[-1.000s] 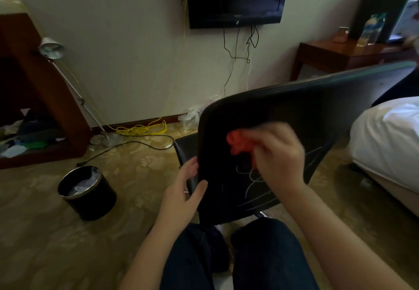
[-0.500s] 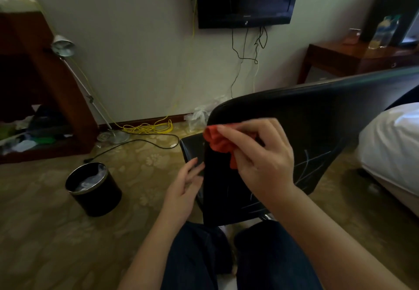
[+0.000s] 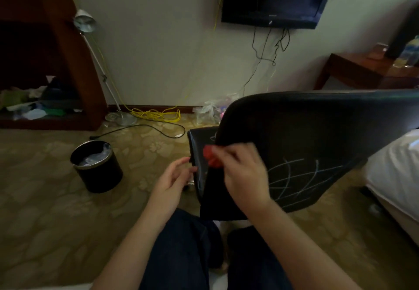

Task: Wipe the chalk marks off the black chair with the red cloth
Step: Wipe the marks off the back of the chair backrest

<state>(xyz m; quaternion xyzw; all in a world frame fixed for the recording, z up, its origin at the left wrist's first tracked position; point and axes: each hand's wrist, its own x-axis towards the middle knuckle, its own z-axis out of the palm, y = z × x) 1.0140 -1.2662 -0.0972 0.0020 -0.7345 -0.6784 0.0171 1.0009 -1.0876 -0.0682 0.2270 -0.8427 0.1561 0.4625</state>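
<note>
Gripping a bunched red cloth on the chalk-lined black chair, right fingers; left fingers relaxed, empty.

The chair stands directly before the person's knees, its back toward them; the right hand lies against that back near its left edge, with the cloth at its fingertips; the chalk marks lie just right of that hand; the left hand sits just beside the chair's left edge. A bin stands on the floor to the left (well apart from the chair); a lamp stands behind it by the wall; the bed lies right of the chair, with a tabletop behind.
</note>
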